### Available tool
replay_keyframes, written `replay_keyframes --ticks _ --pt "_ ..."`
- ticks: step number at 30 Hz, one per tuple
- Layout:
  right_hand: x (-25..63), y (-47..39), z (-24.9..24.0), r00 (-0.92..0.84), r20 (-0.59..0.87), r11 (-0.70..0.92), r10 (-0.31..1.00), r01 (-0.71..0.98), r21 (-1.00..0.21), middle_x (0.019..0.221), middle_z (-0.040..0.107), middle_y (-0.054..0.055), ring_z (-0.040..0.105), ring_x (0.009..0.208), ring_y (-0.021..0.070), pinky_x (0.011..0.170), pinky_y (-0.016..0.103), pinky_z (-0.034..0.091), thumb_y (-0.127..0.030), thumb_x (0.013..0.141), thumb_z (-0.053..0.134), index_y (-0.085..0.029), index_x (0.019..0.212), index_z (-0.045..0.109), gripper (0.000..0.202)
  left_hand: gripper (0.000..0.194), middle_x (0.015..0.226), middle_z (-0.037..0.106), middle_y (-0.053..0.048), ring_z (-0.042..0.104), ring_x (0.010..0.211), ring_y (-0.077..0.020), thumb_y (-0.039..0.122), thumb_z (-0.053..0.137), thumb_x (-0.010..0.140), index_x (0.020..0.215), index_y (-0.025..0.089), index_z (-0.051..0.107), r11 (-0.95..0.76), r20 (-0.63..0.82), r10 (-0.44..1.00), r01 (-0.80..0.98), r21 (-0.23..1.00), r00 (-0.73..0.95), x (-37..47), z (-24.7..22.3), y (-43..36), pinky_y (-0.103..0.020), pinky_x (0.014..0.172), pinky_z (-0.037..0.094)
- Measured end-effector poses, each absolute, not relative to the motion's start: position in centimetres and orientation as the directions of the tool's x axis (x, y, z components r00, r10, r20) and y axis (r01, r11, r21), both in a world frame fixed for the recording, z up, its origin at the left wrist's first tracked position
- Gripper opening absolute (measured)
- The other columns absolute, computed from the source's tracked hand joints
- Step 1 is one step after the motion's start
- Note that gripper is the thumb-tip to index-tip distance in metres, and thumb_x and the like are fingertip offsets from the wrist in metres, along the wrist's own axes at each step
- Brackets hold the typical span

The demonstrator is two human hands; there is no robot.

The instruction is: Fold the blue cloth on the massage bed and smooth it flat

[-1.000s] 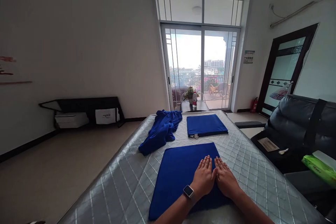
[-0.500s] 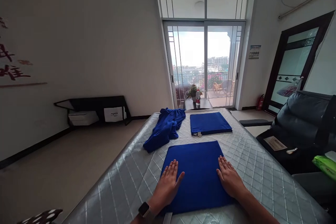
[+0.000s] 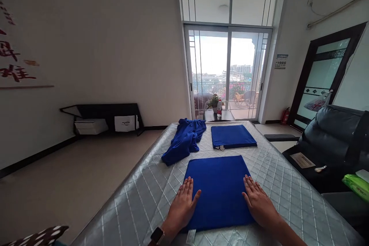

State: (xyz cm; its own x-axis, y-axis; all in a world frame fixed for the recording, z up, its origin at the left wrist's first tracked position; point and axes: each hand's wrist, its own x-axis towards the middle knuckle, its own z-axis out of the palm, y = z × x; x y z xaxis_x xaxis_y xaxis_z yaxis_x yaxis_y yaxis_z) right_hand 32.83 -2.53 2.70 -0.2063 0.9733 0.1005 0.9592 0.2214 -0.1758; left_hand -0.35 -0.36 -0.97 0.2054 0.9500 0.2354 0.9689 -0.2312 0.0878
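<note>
A blue cloth (image 3: pixel 219 192), folded into a flat square, lies on the quilted silver mattress (image 3: pixel 138 196) right in front of me. My left hand (image 3: pixel 184 200) rests flat along its left edge, fingers together and thumb out. Along the right edge lies my right hand (image 3: pixel 258 200), also flat with straight fingers. Both palms face down. A white label (image 3: pixel 190 236) pokes out at the near left corner. Farther back are a second folded blue cloth (image 3: pixel 233 136), with small tags at its near edge, and a crumpled blue cloth (image 3: pixel 184 140) to its left.
Beyond the mattress stands a small table with a plant (image 3: pixel 213 102) and a bottle (image 3: pixel 219 107). On the right is a black chair (image 3: pixel 334 134) with a green packet (image 3: pixel 356 185) near it. A black rack (image 3: pixel 106 113) holding white boxes stands against the left wall.
My right hand has slid slightly outward and down along the cloth's right edge. The left hand stays nearly in place. The whole view has shifted a little.
</note>
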Motion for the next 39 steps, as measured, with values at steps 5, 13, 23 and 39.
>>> replay_keyframes --ticks 5,13,23,39 --pt "33.0 -5.4 1.1 -0.17 0.061 0.179 0.984 0.958 -0.226 0.161 0.02 0.005 0.016 0.149 0.0214 0.122 0.04 0.018 -0.053 0.1 0.019 -0.013 0.153 0.027 0.067 0.072 0.158 0.031 -0.017 0.025 0.147 -0.0271 0.058 0.024 0.101 0.15 0.006 0.035 -0.186 0.247 0.954 0.981 0.051 0.168 -0.1 -0.2 -0.7 -0.047 0.12 0.027" --pt "33.4 -6.0 -0.2 -0.148 0.071 0.161 0.986 0.957 -0.241 0.161 0.017 0.005 0.015 0.149 0.0226 0.122 0.042 0.018 -0.056 0.1 0.02 -0.012 0.153 0.025 0.069 0.066 0.157 0.034 -0.013 0.031 0.145 -0.0258 0.055 0.027 0.102 0.153 0.015 0.029 -0.496 0.273 0.845 0.865 0.078 0.46 8.1 0.8 -2.9 -0.045 0.116 0.036" --pt "34.3 -5.6 -1.6 -0.179 0.09 0.195 0.98 0.954 -0.228 0.159 0.02 0.006 0.018 0.148 0.0244 0.122 0.041 0.022 -0.036 0.094 0.035 -0.012 0.151 0.031 0.062 0.063 0.162 0.022 -0.008 0.019 0.149 -0.0229 0.05 0.023 0.104 0.157 0.018 0.014 -0.72 0.228 0.692 0.68 0.143 0.685 18.5 2.2 -3.5 -0.041 0.122 0.026" --pt "34.5 -5.4 -2.3 -0.157 0.094 0.177 0.983 0.94 -0.29 0.16 0.015 0.004 0.016 0.148 0.0236 0.122 0.042 0.022 -0.054 0.098 0.025 -0.012 0.152 0.028 0.068 0.07 0.16 0.023 -0.007 0.027 0.147 -0.0281 0.063 0.028 0.098 0.154 0.02 0.019 -0.263 0.096 0.962 0.962 0.067 0.256 0.9 -1.9 -5.2 -0.047 0.116 0.034"
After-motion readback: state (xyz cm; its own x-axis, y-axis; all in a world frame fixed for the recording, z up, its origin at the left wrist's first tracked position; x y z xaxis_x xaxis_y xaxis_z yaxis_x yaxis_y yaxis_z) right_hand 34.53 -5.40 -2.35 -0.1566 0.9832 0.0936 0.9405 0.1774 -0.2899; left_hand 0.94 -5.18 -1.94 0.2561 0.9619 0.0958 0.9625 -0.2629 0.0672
